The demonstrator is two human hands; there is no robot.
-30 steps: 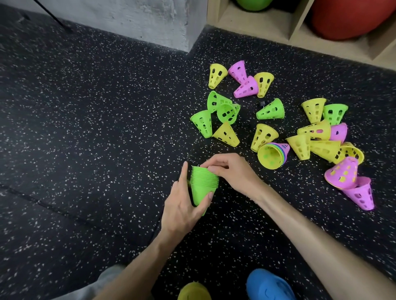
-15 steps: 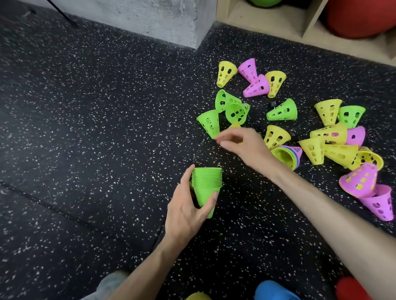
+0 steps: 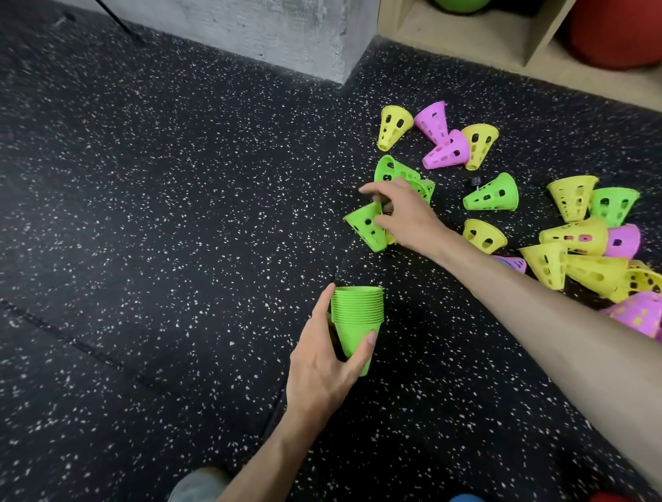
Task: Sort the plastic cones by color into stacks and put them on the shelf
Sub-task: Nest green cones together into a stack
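Note:
My left hand (image 3: 324, 362) grips a stack of several green cones (image 3: 356, 317), wide rims up, just above the floor. My right hand (image 3: 401, 215) reaches forward and pinches the rim of a loose green cone (image 3: 367, 227) lying on the floor. Two more green cones (image 3: 394, 173) lie partly hidden behind that hand. Another green cone (image 3: 492, 195) lies to the right. Yellow cones (image 3: 392, 127) and pink cones (image 3: 446, 152) are scattered further back and to the right, where a mixed pile (image 3: 580, 251) lies. The wooden shelf (image 3: 465, 39) stands at the top right.
A grey concrete pillar (image 3: 286, 32) stands at the back beside the shelf. A red ball (image 3: 616, 32) and a green ball (image 3: 462, 4) sit in the shelf's compartments. Speckled black rubber floor (image 3: 161, 233) stretches to the left. A small black object (image 3: 475, 181) lies among the cones.
My right hand left the top of the green stack, reached forward to the loose green cone and took hold of its rim. My left hand kept holding the stack.

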